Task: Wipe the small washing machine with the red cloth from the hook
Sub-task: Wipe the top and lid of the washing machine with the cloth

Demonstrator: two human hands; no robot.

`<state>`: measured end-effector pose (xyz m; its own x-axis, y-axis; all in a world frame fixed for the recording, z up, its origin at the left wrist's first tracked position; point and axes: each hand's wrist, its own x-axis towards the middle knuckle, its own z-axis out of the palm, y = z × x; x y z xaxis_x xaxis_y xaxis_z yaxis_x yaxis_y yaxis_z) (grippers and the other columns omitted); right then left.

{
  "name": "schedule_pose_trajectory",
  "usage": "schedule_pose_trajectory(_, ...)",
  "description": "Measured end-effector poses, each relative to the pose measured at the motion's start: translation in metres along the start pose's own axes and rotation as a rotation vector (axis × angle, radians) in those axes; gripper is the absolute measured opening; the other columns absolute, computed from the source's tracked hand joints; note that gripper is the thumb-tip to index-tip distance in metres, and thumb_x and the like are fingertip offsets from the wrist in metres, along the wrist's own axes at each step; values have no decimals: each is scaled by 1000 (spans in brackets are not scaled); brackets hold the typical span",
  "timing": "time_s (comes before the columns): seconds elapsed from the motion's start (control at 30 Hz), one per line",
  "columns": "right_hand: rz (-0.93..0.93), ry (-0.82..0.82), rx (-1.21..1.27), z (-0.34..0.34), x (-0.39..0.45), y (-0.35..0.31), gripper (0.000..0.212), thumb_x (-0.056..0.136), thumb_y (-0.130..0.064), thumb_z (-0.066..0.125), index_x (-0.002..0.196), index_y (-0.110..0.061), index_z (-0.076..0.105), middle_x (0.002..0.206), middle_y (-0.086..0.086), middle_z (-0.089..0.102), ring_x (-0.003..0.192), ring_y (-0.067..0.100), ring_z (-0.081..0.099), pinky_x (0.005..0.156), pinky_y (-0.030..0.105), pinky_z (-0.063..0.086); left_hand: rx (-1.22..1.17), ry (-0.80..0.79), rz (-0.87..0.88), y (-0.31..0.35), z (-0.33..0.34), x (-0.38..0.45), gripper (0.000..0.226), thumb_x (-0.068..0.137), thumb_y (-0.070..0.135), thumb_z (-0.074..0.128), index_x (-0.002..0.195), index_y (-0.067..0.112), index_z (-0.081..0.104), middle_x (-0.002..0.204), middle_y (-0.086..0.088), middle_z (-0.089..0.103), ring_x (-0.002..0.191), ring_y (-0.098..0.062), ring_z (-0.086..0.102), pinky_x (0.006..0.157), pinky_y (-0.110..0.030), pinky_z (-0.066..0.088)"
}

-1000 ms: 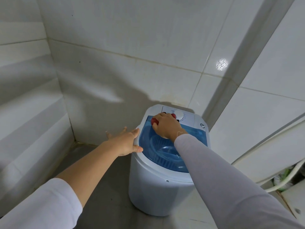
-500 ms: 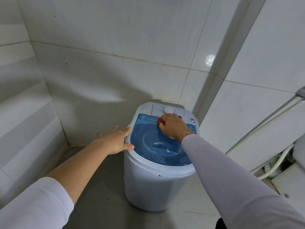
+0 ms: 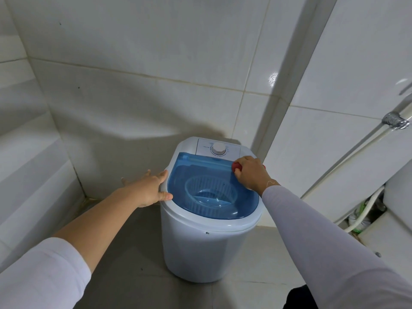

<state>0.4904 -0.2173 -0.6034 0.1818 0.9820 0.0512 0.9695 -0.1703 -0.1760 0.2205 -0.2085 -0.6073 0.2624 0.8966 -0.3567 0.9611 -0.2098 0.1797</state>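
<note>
Right now I have the small white plastic washing machine [image 3: 200, 237] standing on the grey tiled floor [image 3: 124, 253], close to the white tiled wall corner. My right hand [image 3: 250, 175] rests on the machine's translucent blue lid [image 3: 200, 172], at its back right edge, fingers [image 3: 239, 173] curled tight around the bunched red cloth [image 3: 236, 167]. My left hand [image 3: 148, 189] braces the machine's left rim, fingers spread flat, thumb on top. A round white dial [image 3: 219, 148] sits behind the lid.

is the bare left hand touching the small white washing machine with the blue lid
Touching: the head view shows the left hand pressed against the washing machine's white rim, thumb on top.
</note>
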Motion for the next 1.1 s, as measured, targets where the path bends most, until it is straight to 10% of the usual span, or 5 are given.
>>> schedule_pose_trajectory(0.57, -51, 72, 166, -31, 11, -27, 26, 86, -11, 47, 101, -5, 67, 106, 18, 67, 85, 24, 55, 75, 28, 41, -66, 27, 20, -3, 2, -4, 79, 91, 53, 46, 151, 29, 1, 160, -8, 3, 148, -28, 4, 115, -61, 10)
schedule_pose_trajectory(0.8, -343, -3, 117, -14, 22, -135, 32, 86, -14, 48, 114, -6, 61, 112, 17, 62, 101, 30, 56, 85, 33, 45, -141, 27, 32, -7, 3, -6, 79, 92, 52, 46, 152, 26, 4, 160, -6, 5, 148, -24, 0, 114, -63, 8)
schedule_pose_trajectory(1.1, -270, -103, -56, 26, 18, -150, 42, 92, -32, 41, 129, -14, 51, 132, 12, 49, 120, 33, 44, 99, 43, 41, -146, 23, 56, -9, 5, -2, 74, 92, 51, 46, 151, 24, 10, 160, -6, 12, 148, -24, -1, 112, -66, 8)
